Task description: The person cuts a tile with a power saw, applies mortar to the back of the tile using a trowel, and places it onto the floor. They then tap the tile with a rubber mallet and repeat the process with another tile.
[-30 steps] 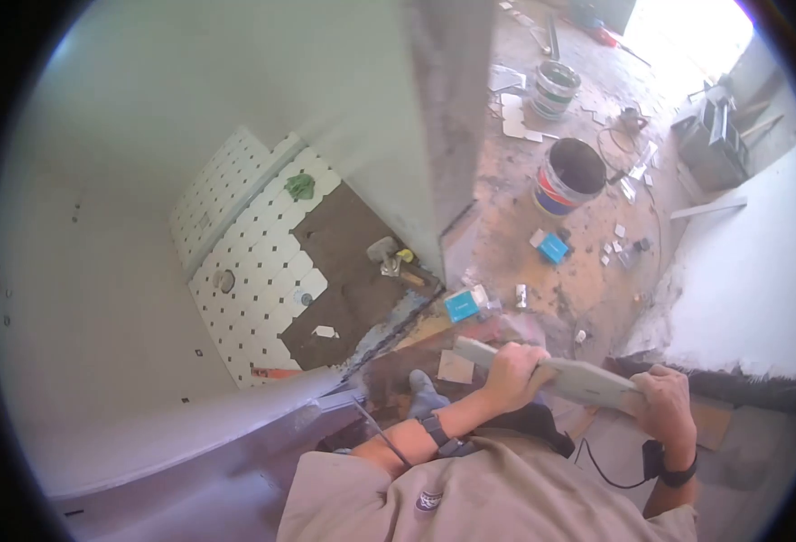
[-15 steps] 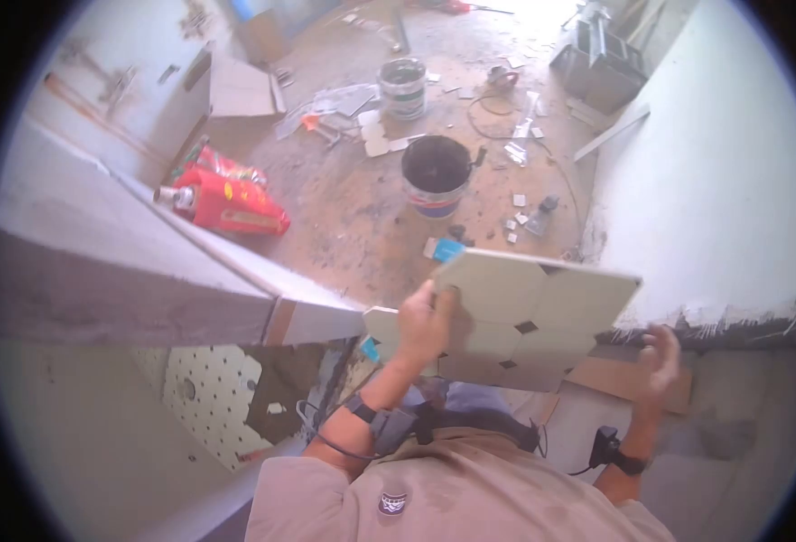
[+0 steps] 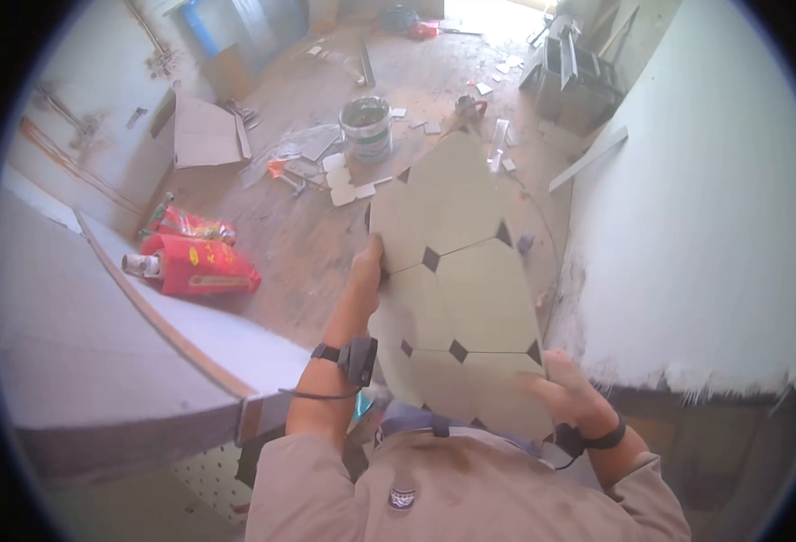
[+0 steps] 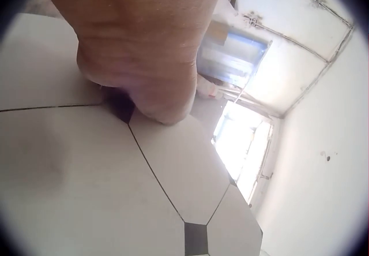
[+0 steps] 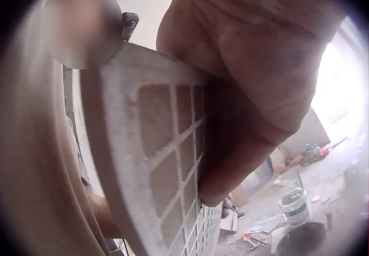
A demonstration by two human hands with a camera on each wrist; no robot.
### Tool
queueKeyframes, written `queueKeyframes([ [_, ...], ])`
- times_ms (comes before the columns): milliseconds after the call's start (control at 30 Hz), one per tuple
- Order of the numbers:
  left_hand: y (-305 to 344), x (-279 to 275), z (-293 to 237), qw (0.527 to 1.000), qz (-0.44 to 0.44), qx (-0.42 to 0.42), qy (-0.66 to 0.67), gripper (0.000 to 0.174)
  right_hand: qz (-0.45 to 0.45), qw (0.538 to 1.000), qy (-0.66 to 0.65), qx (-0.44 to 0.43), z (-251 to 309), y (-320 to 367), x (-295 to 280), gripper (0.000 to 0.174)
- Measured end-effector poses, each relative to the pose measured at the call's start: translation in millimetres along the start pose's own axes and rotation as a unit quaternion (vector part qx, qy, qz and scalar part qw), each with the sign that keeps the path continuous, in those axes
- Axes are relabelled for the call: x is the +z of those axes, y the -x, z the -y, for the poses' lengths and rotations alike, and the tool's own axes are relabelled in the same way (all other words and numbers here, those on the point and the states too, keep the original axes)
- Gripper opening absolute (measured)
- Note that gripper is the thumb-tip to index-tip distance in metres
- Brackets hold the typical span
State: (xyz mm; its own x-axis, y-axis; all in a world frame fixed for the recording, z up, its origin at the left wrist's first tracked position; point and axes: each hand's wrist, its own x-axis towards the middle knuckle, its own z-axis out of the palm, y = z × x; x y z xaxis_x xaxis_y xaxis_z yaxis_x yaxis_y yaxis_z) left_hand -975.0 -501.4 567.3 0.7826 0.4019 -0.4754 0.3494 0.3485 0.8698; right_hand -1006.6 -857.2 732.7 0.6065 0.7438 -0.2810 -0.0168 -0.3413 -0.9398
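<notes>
Right now the person is holding a large patterned tile up in the air in front of the chest, its pale face with small black diamonds tilting toward the head camera. The left hand is gripping the tile's edge at about nine o'clock, with its thumb pressing on the face beside one black diamond. The right hand is clasping the corner at about five o'clock, part of it lying against the ribbed back in the right wrist view. As far as I can judge, the lifting is done. The tile is touching no floor or wall, so it is not yet set down anywhere. Around it, a white wall is standing close at three o'clock and a grey ledge is running past at eight o'clock, leaving a narrow gap. Beyond, the dusty floor is carrying clutter: a paint bucket at eleven o'clock, white tile scraps just below it, a cardboard sheet at ten o'clock and red bags at nine o'clock. The tile itself is hiding the floor straight ahead.
</notes>
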Motion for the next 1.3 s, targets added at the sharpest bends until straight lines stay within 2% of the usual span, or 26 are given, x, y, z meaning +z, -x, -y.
queueKeyframes([
  [67, -54.6, -16.3, 7.5, 0.993, -0.021, -0.023, -0.117, 0.06, 0.008, 1.0, -0.024, -0.006, 4.0, -62.3, -12.3, 0.028],
  [167, -77.5, -44.2, 34.0, 0.958, -0.013, 0.111, -0.262, 0.07, 0.029, 0.997, -0.066, 0.036, -13.3, -174.0, -29.9, 0.028],
  [233, -28.1, -58.5, 25.6, 0.925, 0.126, 0.058, -0.354, 0.095, 0.026, 0.99, -0.117, 0.077, -27.8, -225.3, -24.0, 0.028],
  [300, 7.9, -61.1, 48.1, 0.896, 0.21, 0.116, -0.375, 0.098, 0.031, 0.969, -0.154, 0.191, -7.5, -269.3, -25.4, 0.029],
  [333, 19.0, -51.1, 41.7, 0.879, 0.166, 0.143, -0.424, 0.096, 0.033, 0.957, -0.164, 0.237, 4.3, -288.2, -27.3, 0.029],
  [400, 28.6, -22.5, 12.2, 0.833, 0.069, 0.196, -0.513, 0.09, 0.031, 0.95, -0.205, 0.232, -9.8, -329.9, -30.3, 0.033],
  [500, -19.1, -27.4, 39.7, 0.819, -0.038, 0.19, -0.541, 0.07, 0.06, 0.943, -0.237, 0.226, -19.7, -394.2, -35.3, 0.037],
  [533, -29.0, -27.4, 27.8, 0.839, -0.056, 0.181, -0.51, 0.061, 0.073, 0.942, -0.242, 0.221, -15.1, -421.3, -39.3, 0.039],
  [600, -50.2, -33.5, -11.4, 0.875, -0.097, 0.16, -0.446, 0.045, 0.172, 0.869, -0.389, 0.253, 6.8, -479.1, -46.7, 0.042],
  [667, -73.0, -41.0, -53.3, 0.923, -0.147, 0.014, -0.355, 0.039, 0.263, 0.853, -0.395, 0.216, 20.7, -538.8, -61.8, 0.045],
  [700, -82.1, -45.8, -63.6, 0.935, -0.169, -0.061, -0.306, 0.037, 0.24, 0.896, -0.327, 0.181, 18.4, -568.2, -66.9, 0.047],
  [767, -108.9, -66.5, -35.3, 0.955, -0.245, -0.076, -0.148, 0.035, 0.192, 0.963, -0.156, 0.107, -1.0, -619.0, -78.4, 0.048],
  [800, -125.5, -74.4, -23.5, 0.954, -0.282, -0.079, -0.068, 0.035, 0.168, 0.982, -0.056, 0.066, -21.4, -648.2, -83.8, 0.048],
  [867, -138.2, -76.6, -8.7, 0.934, -0.337, -0.102, 0.059, 0.036, 0.168, 0.978, 0.117, 0.037, -116.2, -705.4, -100.2, 0.05],
  [900, -138.0, -72.0, 4.3, 0.917, -0.362, -0.116, 0.123, 0.037, 0.19, 0.941, 0.278, 0.03, -157.0, -719.7, -109.7, 0.05],
  [933, -136.2, -65.6, 22.6, 0.901, -0.393, -0.126, 0.133, 0.038, 0.208, 0.877, 0.433, 0.013, -187.2, -727.4, -113.5, 0.051],
  [1000, -129.2, -44.8, 62.4, 0.87, -0.446, -0.145, 0.151, 0.04, 0.228, 0.82, 0.522, 0.055, -230.1, -722.3, -115.1, 0.047],
  [1067, -132.1, -9.6, 92.8, 0.839, -0.504, -0.085, 0.184, 0.043, 0.251, 0.736, 0.628, 0.003, -284.6, -717.5, -124.2, 0.043],
  [1100, -138.5, 5.9, 95.4, 0.827, -0.515, -0.084, 0.209, 0.043, 0.257, 0.69, 0.676, -0.024, -307.2, -720.9, -125.6, 0.042],
  [1200, -137.9, 19.2, 117.9, 0.808, -0.514, -0.116, 0.264, 0.048, 0.401, 0.584, 0.703, 0.061, -349.5, -732.0, -109.2, 0.037],
  [1300, -134.3, 26.1, 144.0, 0.779, -0.53, -0.161, 0.294, 0.05, 0.409, 0.547, 0.73, 0.019, -390.4, -732.6, -89.8, 0.036],
])
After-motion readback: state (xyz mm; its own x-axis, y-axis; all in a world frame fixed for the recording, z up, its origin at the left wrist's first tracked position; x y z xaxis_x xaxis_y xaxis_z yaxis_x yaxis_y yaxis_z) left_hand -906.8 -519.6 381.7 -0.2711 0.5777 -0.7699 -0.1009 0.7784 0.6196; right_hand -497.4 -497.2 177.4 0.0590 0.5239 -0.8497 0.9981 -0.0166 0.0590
